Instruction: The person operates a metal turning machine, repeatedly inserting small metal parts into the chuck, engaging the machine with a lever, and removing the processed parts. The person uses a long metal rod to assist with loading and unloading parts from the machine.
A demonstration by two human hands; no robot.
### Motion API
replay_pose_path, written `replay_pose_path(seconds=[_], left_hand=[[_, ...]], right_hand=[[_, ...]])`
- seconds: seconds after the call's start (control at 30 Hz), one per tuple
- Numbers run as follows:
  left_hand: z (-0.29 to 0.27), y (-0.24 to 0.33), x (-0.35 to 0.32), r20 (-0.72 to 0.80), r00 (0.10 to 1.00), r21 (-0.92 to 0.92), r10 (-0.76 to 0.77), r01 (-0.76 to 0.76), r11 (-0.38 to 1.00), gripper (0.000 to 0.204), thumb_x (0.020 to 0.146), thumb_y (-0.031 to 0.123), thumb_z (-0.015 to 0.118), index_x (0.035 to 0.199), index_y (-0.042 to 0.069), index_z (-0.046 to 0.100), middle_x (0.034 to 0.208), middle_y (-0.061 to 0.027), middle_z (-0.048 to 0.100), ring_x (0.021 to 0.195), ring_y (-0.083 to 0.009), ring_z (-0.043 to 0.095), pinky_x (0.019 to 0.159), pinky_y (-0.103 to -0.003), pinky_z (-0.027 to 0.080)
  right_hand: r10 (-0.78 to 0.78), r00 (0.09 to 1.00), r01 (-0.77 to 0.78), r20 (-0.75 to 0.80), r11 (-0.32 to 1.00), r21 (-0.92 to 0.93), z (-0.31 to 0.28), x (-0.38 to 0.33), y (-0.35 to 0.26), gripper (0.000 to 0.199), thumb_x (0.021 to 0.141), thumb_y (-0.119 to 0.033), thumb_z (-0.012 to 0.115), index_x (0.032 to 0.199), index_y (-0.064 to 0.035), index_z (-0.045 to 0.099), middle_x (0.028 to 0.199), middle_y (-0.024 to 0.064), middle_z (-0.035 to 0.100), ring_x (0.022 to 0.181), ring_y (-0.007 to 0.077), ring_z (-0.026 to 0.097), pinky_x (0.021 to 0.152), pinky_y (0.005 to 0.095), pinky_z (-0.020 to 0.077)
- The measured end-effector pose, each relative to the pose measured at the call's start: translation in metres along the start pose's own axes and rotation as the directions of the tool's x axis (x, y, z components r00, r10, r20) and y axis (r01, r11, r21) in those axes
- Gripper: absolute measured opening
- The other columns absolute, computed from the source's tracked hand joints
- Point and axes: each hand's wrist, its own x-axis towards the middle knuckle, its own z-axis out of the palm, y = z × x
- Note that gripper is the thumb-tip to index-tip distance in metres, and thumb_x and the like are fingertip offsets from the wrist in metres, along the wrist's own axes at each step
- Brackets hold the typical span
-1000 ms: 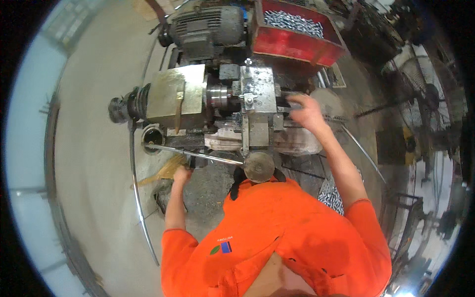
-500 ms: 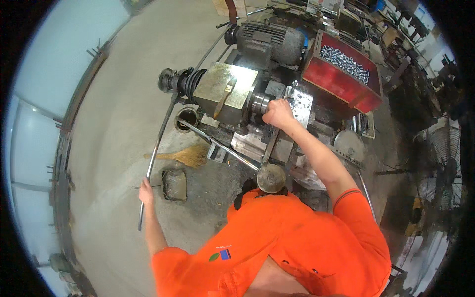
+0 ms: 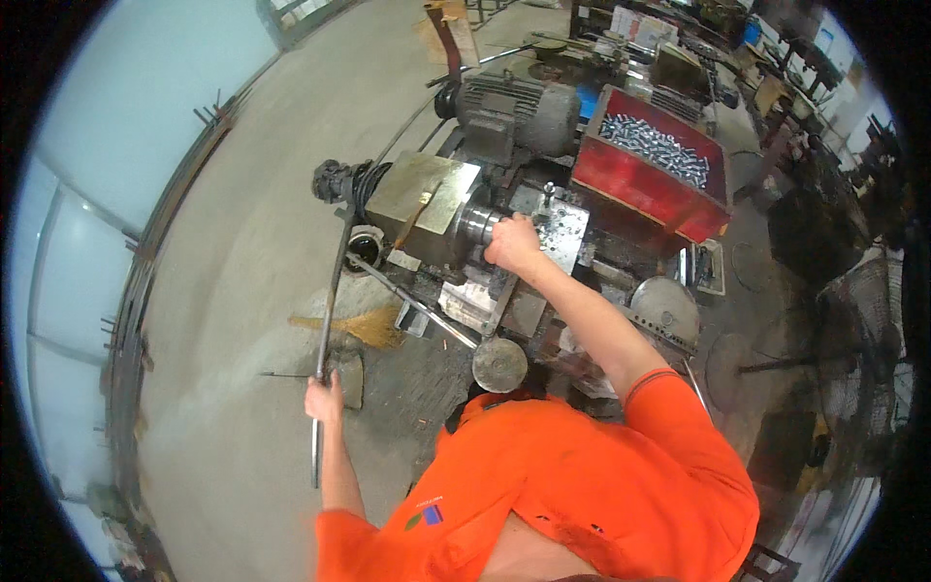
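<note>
**Rod lined up with the spindle**

The long steel rod (image 3: 328, 320), swung clear a moment ago, now points into the lathe (image 3: 436, 209) spindle's left end. The left hand (image 3: 323, 398) grips its near part; the right hand (image 3: 512, 242) closes around the chuck, beside the red bin (image 3: 640, 184).

We see a long dull-grey metal rod (image 3: 328, 320), a grimy, oil-dark metal lathe (image 3: 465, 233) with a worn brassy housing, glossy red-painted bin (image 3: 645, 184) at two o'clock heaped with shiny metal parts, and rough matt concrete floor (image 3: 233, 291).
</note>
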Motion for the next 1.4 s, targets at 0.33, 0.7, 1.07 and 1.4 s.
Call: replay_pose_path(seconds=[0.33,0.7,1.07,1.4], left_hand=[[-0.004,0.014,0.041,0.227,0.951,0.013,0.210,-0.219,0.976,0.038,0.072,0.036,0.065,0.088,0.002,0.059,0.083,-0.0176,0.064,0.082,-0.0358,0.061,0.072,-0.044,0.048],[-0.027,0.225,-0.001,0.243,0.357,-0.490,0.902,-0.757,0.432,0.027,0.082,0.021,0.059,0.105,0.006,0.060,0.077,-0.0133,0.065,0.069,-0.0281,0.062,0.064,-0.035,0.048],[0.055,0.258,-0.046,0.443,0.303,-0.411,0.843,-0.767,0.492,0.022,0.082,0.021,0.056,0.076,0.001,0.062,0.061,-0.0072,0.062,0.054,-0.0186,0.059,0.054,-0.034,0.045],[0.110,0.248,-0.003,0.606,0.303,-0.519,0.736,-0.550,0.654,0.023,0.086,0.017,0.056,0.098,-0.003,0.060,0.068,-0.0081,0.063,0.054,-0.0142,0.059,0.050,-0.028,0.045]], right_hand=[[0.146,0.875,-0.173,-0.461,0.985,-0.016,-0.126,0.001,0.122,0.038,0.057,-0.020,0.061,0.093,-0.0096,0.066,0.112,0.0184,0.052,0.097,0.0338,0.049,0.083,0.0421,0.0422],[0.314,0.940,-0.158,-0.137,0.751,0.641,0.014,-0.217,0.069,0.037,0.055,-0.017,0.061,0.091,-0.0058,0.065,0.103,0.0117,0.059,0.096,0.0308,0.057,0.081,0.0374,0.0476],[0.918,0.036,-0.995,0.394,-0.003,0.099,0.180,-0.570,0.028,0.017,0.062,-0.018,0.058,0.070,-0.0053,0.064,0.083,0.0165,0.062,0.081,0.0319,0.061,0.072,0.0392,0.0500],[0.961,-0.038,-0.999,0.275,-0.031,-0.029,0.191,-0.613,0.072,0.030,0.063,-0.018,0.055,0.087,-0.0042,0.066,0.111,0.0176,0.055,0.100,0.0311,0.055,0.085,0.0360,0.0469]])
